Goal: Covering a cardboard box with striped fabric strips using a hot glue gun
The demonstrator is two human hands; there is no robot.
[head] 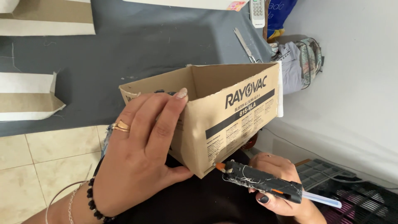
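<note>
A head-worn camera looks down at two bare hands working on an open cardboard box (215, 112) held in mid-air at the centre of the frame, above a grey cloth-covered surface (137, 45). The left hand (141, 153), lower left, wears a ring and beaded bracelets; its fingers are spread and wrapped over the near wall of the box, with the thumb pressed against the bottom corner, steadying it. The right hand (277, 178), lower right, is closed around a black glue gun (261, 182) with a clear stick poking out behind. The orange nozzle touches the box's lower corner edge. To glue this seam well, it seems wise to keep the nozzle tight along the edge, move it evenly, and keep the left thumb, which sits just beside the nozzle, away from the hot tip. The box should be kept level so the glue does not run. At the left edge of the frame lie folded pieces of card (29, 97), white and brown, on the cloth. Near the top, right of centre, scissors (244, 43) rest on the surface, and a white remote (258, 11) lies at the top edge. A bundle of cloth (300, 62) sits at the upper right, beside a pale bed sheet (352, 91). Tiled floor (37, 166) shows lower left. Nothing blocks the glue gun's path except the thumb.
</note>
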